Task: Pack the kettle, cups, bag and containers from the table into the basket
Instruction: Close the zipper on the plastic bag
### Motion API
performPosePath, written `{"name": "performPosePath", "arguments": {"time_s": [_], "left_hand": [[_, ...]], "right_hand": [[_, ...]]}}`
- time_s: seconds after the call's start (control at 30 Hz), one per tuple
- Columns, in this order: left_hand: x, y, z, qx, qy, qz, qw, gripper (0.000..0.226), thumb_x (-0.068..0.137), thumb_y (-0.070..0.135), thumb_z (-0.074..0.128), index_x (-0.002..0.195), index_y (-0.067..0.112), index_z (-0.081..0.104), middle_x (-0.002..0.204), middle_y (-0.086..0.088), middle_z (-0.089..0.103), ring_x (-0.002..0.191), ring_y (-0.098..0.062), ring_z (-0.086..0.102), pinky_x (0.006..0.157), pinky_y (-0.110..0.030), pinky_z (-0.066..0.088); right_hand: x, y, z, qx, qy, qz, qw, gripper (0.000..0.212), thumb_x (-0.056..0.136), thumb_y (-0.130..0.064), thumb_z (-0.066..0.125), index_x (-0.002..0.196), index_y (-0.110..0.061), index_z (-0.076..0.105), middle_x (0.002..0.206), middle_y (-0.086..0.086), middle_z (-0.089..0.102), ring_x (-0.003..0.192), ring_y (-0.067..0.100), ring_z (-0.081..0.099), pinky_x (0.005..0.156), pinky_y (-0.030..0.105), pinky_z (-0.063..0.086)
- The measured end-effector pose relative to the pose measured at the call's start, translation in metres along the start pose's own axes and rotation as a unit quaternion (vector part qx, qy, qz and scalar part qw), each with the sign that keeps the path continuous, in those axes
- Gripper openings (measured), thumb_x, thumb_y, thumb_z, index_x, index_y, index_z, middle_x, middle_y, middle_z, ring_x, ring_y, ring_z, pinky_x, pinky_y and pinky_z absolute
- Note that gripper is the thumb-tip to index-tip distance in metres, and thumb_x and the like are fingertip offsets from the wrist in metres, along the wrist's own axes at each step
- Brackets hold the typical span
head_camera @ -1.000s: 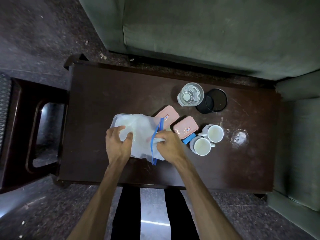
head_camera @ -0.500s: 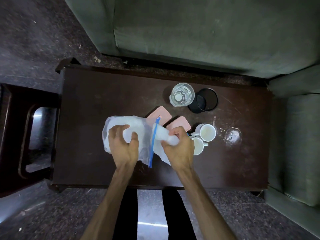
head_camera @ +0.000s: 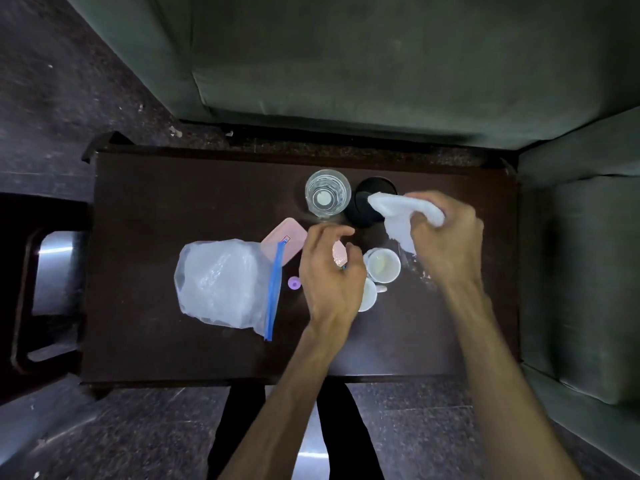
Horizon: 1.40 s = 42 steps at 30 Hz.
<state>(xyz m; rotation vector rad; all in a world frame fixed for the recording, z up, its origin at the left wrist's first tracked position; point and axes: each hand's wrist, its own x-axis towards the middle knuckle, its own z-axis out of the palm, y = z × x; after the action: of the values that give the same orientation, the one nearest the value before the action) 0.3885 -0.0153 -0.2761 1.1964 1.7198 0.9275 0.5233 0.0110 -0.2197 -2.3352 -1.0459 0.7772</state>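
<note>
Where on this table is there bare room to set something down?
Free: the table left of the zip bag, the front strip near the person, and the right end beyond the right hand. Crowded: the middle back, where glass, black container, pink containers and cups cluster.

Glossy dark wood table; crinkled translucent plastic bag.

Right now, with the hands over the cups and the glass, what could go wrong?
1. The right hand holds a white cloth whose loose end hangs beside the black cup; it could drag or tip it.
2. The left hand hovers low over the white cups, close to the water glass; a quick move might knock one over.
</note>
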Motion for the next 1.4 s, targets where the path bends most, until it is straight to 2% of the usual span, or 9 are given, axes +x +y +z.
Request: {"name": "performPosePath", "arguments": {"time_s": [0.17,0.4,0.5,0.7,0.87,1.0,1.1,1.23,1.4], "left_hand": [[-0.004,-0.011,0.004,0.020,-0.009,-0.021,1.000,0.023,0.082,-0.002,0.065,0.096,0.015,0.073,0.101,0.003,0.067,0.095,-0.013,0.064,0.086,-0.027,0.053],[-0.012,-0.032,0.000,0.054,-0.014,-0.047,0.997,0.019,0.084,0.000,0.066,0.097,0.011,0.072,0.105,0.004,0.068,0.091,-0.010,0.062,0.083,-0.022,0.052],[-0.012,-0.035,-0.001,0.058,-0.008,-0.037,0.998,0.018,0.083,-0.003,0.066,0.095,0.009,0.072,0.102,0.004,0.066,0.088,0.000,0.055,0.079,-0.010,0.046],[-0.011,-0.040,-0.004,0.067,-0.020,-0.049,0.996,0.018,0.084,-0.001,0.065,0.096,0.010,0.071,0.104,0.001,0.068,0.091,-0.014,0.062,0.082,-0.031,0.055],[-0.009,-0.045,-0.008,0.072,-0.028,-0.049,0.996,0.018,0.084,0.002,0.063,0.096,0.013,0.072,0.102,0.011,0.061,0.091,-0.018,0.063,0.080,-0.041,0.057],[-0.007,-0.054,-0.012,0.078,-0.028,-0.058,0.995,0.019,0.085,0.002,0.062,0.099,0.012,0.071,0.107,0.004,0.065,0.099,-0.022,0.065,0.080,-0.044,0.058],[-0.009,-0.062,-0.015,0.089,-0.033,-0.062,0.994,0.021,0.085,0.005,0.062,0.101,0.014,0.071,0.108,0.003,0.067,0.099,-0.019,0.065,0.079,-0.033,0.056],[-0.016,-0.067,-0.023,0.091,-0.023,-0.066,0.993,0.021,0.084,0.003,0.062,0.101,0.012,0.072,0.105,0.002,0.067,0.082,-0.007,0.060,0.067,-0.007,0.046],[-0.025,-0.074,-0.048,0.117,0.017,-0.081,0.990,0.017,0.082,0.001,0.066,0.091,0.014,0.072,0.088,0.004,0.062,0.069,-0.016,0.059,0.071,-0.038,0.055]], "right_hand": [[0.043,-0.006,0.020,-0.153,-0.047,-0.040,0.986,0.039,0.080,-0.008,0.062,0.111,-0.024,0.080,0.106,0.014,0.078,0.101,0.040,0.069,0.089,0.042,0.058],[0.059,-0.010,0.058,-0.269,-0.077,-0.087,0.956,0.052,0.080,-0.030,0.077,0.130,-0.022,0.066,0.126,0.014,0.062,0.109,0.043,0.066,0.087,0.042,0.053],[0.057,-0.005,0.052,-0.221,-0.008,-0.094,0.971,0.048,0.074,-0.035,0.078,0.120,-0.023,0.069,0.114,0.010,0.068,0.100,0.040,0.068,0.080,0.042,0.054],[0.059,0.012,0.059,-0.142,-0.015,-0.101,0.985,0.023,0.082,-0.008,0.068,0.099,-0.019,0.079,0.105,0.007,0.074,0.092,0.035,0.069,0.082,0.040,0.055],[0.059,0.018,0.070,-0.181,-0.062,-0.084,0.978,0.028,0.080,-0.009,0.073,0.105,-0.018,0.080,0.112,0.011,0.074,0.099,0.039,0.070,0.083,0.036,0.053],[0.047,0.011,0.066,-0.189,-0.037,-0.113,0.975,0.038,0.077,-0.021,0.074,0.116,-0.021,0.075,0.116,0.008,0.070,0.107,0.034,0.064,0.085,0.037,0.051],[0.034,0.008,0.059,-0.136,0.005,-0.139,0.981,0.038,0.078,-0.021,0.072,0.115,-0.018,0.075,0.116,0.006,0.069,0.105,0.030,0.063,0.086,0.039,0.053],[-0.001,0.015,0.060,-0.022,0.028,-0.158,0.987,0.017,0.077,-0.011,0.068,0.088,-0.018,0.078,0.086,-0.003,0.073,0.069,0.019,0.064,0.066,0.033,0.053],[-0.057,0.044,0.089,0.023,-0.058,-0.044,0.997,0.009,0.077,-0.017,0.069,0.079,-0.020,0.077,0.067,-0.013,0.070,0.057,0.004,0.061,0.061,0.027,0.052]]}}
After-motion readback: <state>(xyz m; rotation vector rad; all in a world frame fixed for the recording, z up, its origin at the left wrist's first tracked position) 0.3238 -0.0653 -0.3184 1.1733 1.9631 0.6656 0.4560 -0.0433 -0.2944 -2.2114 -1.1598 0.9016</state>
